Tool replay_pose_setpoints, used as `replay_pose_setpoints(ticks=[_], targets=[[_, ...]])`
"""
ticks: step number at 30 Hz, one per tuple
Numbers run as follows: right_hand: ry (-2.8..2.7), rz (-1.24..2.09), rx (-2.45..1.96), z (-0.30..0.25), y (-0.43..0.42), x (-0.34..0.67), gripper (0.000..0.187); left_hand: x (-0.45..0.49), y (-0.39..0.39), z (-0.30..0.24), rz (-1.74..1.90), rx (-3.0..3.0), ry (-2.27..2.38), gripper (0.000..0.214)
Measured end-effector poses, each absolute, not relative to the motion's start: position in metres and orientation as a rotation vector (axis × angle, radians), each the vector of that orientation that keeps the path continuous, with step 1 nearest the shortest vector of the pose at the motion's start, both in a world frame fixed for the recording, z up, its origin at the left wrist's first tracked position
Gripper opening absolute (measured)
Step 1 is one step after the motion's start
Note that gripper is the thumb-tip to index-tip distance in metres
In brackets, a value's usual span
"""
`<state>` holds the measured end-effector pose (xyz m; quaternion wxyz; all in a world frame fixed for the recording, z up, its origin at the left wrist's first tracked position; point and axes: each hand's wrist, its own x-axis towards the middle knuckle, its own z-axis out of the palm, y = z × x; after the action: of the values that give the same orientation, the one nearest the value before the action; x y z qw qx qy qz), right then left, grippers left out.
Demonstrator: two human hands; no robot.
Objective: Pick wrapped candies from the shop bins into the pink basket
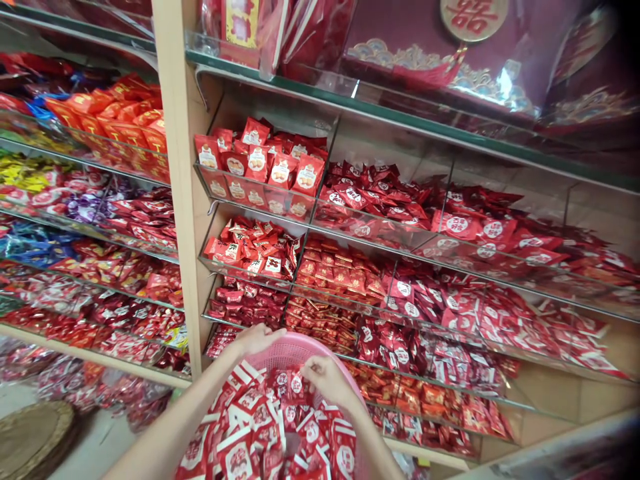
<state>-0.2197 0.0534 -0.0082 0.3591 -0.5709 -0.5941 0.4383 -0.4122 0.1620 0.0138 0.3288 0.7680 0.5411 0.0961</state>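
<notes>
Grips the far left rim of a pink basket [300, 345] with the left hand [257, 339], fingers laid over the edge, thumb hidden. Reaches inside with the right hand [323, 375], well apart from nothing but the left hand's side of the rim, fingers curled against dark red packets [289, 387] with round white labels at the far inner wall; cannot tell whether pinched or merely touched. Below and nearer, inside the same basket, a loose heap of red-and-white packets [237, 460]. Just beyond, tiers of red sweets behind clear fronts, with upright biscuit packets [257, 162] in the upper left compartment. Above these, on a glass shelf [380, 100], a dark red box [400, 27] with a round gold emblem. Left of a pale wooden post [175, 167], orange packets [110, 110] over yellow, purple and blue ones. At lower left, near the floor, a round woven object [37, 433], partly cut off.
</notes>
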Motion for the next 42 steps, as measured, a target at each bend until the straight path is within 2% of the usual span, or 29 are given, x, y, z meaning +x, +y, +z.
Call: replay_pose_setpoints(ticks=[4,7,10,12,17,22,25,27,33,37,42], targets=[[-1.549,1.214,-1.513,-0.015,0.050,-0.218,0.036,-0.410,0.161,0.015,0.242,2.014,1.413,0.059],[-1.557,1.210,-1.602,-0.026,0.048,-0.218,0.030,-0.410,0.161,0.014,0.249,2.023,1.413,0.060],[-1.652,0.973,-1.705,-0.026,0.048,-0.217,0.019,-0.410,0.162,0.010,0.263,2.014,1.427,0.062],[-1.724,0.767,-1.713,-0.007,0.048,-0.215,0.016,-0.410,0.164,0.007,0.278,2.007,1.436,0.062],[-1.828,0.459,-1.509,0.106,0.054,-0.206,0.021,-0.412,0.169,-0.001,0.297,2.000,1.444,0.061],[-1.812,-0.090,-1.289,0.236,0.073,-0.196,0.020,-0.415,0.174,-0.006,0.344,1.957,1.466,0.064],[-1.749,-0.438,-1.219,0.291,0.097,-0.191,0.021,-0.417,0.174,-0.007,0.353,1.956,1.476,0.065],[-1.769,-0.558,-1.190,0.314,0.117,-0.190,0.027,-0.417,0.174,-0.006,0.355,1.965,1.477,0.064],[-1.845,-0.538,-1.293,0.326,0.159,-0.193,0.054,-0.419,0.171,-0.005,0.344,1.961,1.485,0.058],[-1.848,-0.540,-1.360,0.319,0.161,-0.195,0.059,-0.421,0.168,-0.002,0.354,1.941,1.482,0.060],[-1.881,-0.519,-1.377,0.318,0.162,-0.193,0.056,-0.420,0.168,-0.001,0.347,1.979,1.433,0.059]])
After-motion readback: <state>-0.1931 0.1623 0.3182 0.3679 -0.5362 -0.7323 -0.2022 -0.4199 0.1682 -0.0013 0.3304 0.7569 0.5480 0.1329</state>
